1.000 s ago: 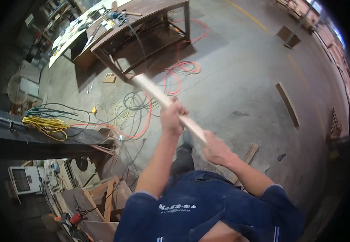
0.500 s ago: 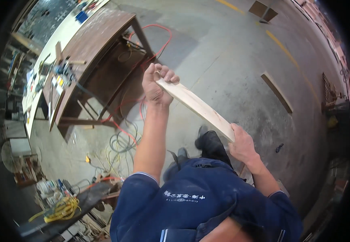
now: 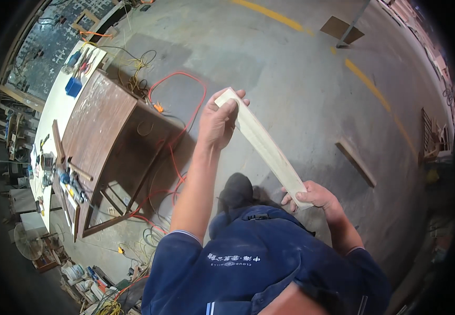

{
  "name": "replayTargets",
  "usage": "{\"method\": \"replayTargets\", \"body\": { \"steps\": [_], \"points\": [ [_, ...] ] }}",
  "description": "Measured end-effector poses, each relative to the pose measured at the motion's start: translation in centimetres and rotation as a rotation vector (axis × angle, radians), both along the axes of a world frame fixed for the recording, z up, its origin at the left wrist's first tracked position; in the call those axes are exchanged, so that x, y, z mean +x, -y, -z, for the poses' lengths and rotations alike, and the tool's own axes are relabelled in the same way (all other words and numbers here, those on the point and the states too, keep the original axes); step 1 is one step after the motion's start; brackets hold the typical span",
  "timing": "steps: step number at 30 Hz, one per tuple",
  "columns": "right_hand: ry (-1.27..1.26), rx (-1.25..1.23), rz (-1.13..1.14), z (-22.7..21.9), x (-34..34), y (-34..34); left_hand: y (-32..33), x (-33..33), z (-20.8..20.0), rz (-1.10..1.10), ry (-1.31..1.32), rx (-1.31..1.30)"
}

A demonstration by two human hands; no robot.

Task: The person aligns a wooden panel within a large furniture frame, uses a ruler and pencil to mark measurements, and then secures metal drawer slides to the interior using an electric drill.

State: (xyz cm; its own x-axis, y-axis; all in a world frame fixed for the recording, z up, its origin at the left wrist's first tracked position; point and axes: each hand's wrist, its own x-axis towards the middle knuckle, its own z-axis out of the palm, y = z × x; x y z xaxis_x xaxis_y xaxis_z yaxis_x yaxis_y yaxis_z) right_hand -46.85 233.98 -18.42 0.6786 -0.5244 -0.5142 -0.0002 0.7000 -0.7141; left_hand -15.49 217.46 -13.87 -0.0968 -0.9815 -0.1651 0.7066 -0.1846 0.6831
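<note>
A pale, flat wooden board (image 3: 265,147) slants across in front of me, held up above the concrete floor between both hands. My left hand (image 3: 222,118) grips its far upper end, thumb lying on the broad face and fingers behind. At the near, lower end my right hand (image 3: 314,196) is closed on it, the thumb on top and some fingertips showing beneath. The broad face is turned up toward me.
To my left stands a brown wooden workbench (image 3: 95,113) bearing a drill (image 3: 70,181) and wood strips. A blue box (image 3: 73,87) sits beyond. Red hose (image 3: 205,94) and cables loop over the floor. A plank (image 3: 355,162) lies right; a brown board (image 3: 337,29) lies far off.
The board has rolled so its broad face shows instead of its edge. Its lower end came nearer my body. The workbench shifted lower in view as I turned and my feet stepped.
</note>
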Motion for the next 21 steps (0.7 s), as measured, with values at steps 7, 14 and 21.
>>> {"method": "replayTargets", "body": {
  "steps": [7,14,21],
  "points": [
    [0.001,-0.005,-0.029,1.4,-3.9,28.7,29.1,-3.3,2.7,-0.079,-0.016,0.094],
    [0.341,0.245,0.358,-0.3,-7.2,51.4,52.9,-14.0,1.8,0.489,-0.135,-0.028],
    [0.299,0.067,0.509,3.6,-13.6,77.7,80.3,-25.0,4.9,0.438,0.019,0.081]
  ]
}}
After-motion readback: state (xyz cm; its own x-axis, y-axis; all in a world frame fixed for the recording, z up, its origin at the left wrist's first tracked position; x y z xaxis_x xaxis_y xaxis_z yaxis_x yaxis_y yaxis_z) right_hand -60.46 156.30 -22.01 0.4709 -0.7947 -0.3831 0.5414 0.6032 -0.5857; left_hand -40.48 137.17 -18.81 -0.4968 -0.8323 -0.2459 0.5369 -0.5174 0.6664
